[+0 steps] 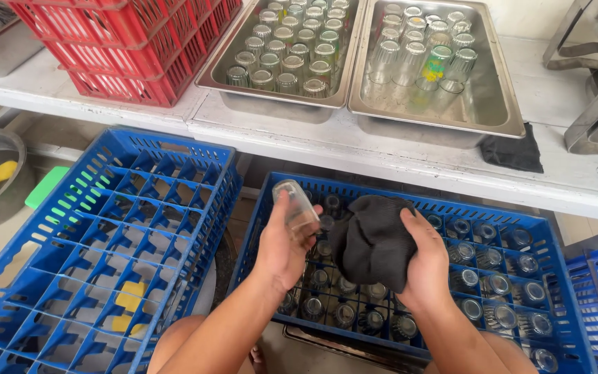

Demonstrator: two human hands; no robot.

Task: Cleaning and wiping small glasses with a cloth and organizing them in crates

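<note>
Your left hand [282, 246] has its fingers wrapped around one clear drinking glass [296, 206], held tilted above the blue crate of glasses [555, 325]. Your right hand [427, 266] clutches one dark cloth [372, 241], bunched into a ball just beside the glass. Below both hands, that crate holds many glasses in its compartments, too many to count surely. To your left sits one empty blue divided crate [98, 242]. On the white shelf [590, 173] above stand two steel trays: the left tray [219, 76] packed with small glasses, the right tray [503, 111] with taller ones. Red crates [133, 48] are stacked beside them.
</note>
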